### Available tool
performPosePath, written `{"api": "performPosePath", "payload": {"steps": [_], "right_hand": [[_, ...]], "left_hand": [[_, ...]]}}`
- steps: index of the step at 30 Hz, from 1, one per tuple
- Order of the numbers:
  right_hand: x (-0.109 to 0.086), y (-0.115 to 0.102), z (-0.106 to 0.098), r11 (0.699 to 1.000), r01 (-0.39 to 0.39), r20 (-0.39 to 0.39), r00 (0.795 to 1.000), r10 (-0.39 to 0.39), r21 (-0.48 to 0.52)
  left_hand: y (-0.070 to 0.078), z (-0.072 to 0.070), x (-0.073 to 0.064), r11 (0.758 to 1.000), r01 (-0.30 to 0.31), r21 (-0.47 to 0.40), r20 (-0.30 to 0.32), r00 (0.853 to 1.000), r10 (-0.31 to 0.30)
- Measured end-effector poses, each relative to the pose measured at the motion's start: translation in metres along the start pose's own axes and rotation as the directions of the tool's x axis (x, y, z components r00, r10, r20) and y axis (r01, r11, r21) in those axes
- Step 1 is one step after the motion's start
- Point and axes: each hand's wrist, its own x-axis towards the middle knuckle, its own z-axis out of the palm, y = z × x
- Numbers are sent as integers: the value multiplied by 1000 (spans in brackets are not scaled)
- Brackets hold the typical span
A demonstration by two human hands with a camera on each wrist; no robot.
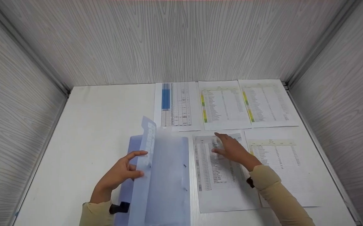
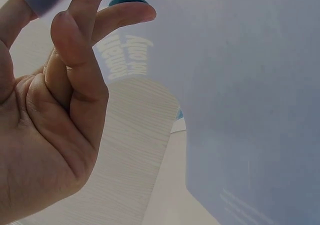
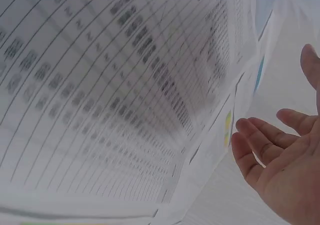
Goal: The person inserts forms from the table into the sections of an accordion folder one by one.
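A translucent blue plastic folder (image 1: 170, 179) lies opened on the table, with its narrow cover flap (image 1: 140, 191) raised. My left hand (image 1: 117, 172) holds the raised flap by thumb and index finger. Pale lettering runs along that flap (image 2: 137, 55) in the left wrist view, where the fingers are bent beside the plastic. Over the upper part of a grey-headed printed sheet (image 1: 208, 179), my right hand (image 1: 233, 150) is spread, fingers relaxed. The right wrist view shows this hand (image 3: 285, 160) holding nothing; whether it touches the paper I cannot tell.
Behind lie a sheet with a blue column (image 1: 181, 103) and two yellow-edged sheets (image 1: 223, 106), (image 1: 267, 103). Another printed sheet (image 1: 281, 175) is partly under the right forearm. Wood-grain panels (image 1: 175, 40) enclose the white table (image 1: 84, 135) at the back and both sides.
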Motion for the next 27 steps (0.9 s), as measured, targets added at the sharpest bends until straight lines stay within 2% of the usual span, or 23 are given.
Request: {"api": "performPosePath", "payload": {"steps": [4,9,13,20,27], "right_hand": [[-4,16,-13,1000,3,-37,999,-3,5],[-8,37,-25,998,-9,-31,999,11,62],[-12,54,-31,999,-35,-49,998,36,34],[-18,80,-29,999,-47,-65,997,46,-25],[-19,93,-22,994,-111,-36,993,110,-19]], "left_hand": [[2,-1,1,1000,-6,2,9,1000,6],[3,-1,2,1000,-14,9,34,999,14],[2,-1,2,999,-32,5,41,999,32],[-2,-1,3,998,-57,21,38,998,56],[-3,-1,3,998,-56,3,50,997,56]]}}
